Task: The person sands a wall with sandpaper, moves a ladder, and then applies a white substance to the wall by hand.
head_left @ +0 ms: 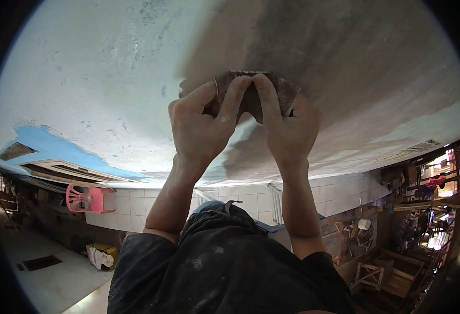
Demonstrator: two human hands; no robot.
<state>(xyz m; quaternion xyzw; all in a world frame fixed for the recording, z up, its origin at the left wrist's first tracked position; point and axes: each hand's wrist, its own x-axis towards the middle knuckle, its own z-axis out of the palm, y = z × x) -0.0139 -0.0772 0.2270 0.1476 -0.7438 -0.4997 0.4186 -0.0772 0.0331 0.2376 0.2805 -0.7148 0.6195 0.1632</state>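
A dark brown sheet of sandpaper (286, 93) lies against the pale, plaster-smeared wall (120, 78) above me. My left hand (201, 125) grips its left side, fingers curled behind and thumb pressed along the face. On the opposite side my right hand (294, 131) holds it the same way. Both thumb tips nearly meet at the sheet's upper middle. White dust coats my fingers, and most fingertips are hidden by the sheet and the hands. A dark shadow spreads over the wall around and above them.
White rails (276, 204), like a ladder's, stand beneath my arms over a tiled floor (136, 206). A pink plastic chair (91, 199) stands at left, near a yellow sack (103, 256). Bare blue paint (62, 149) shows at the wall's left. Wooden frames (384, 275) and clutter fill the lower right.
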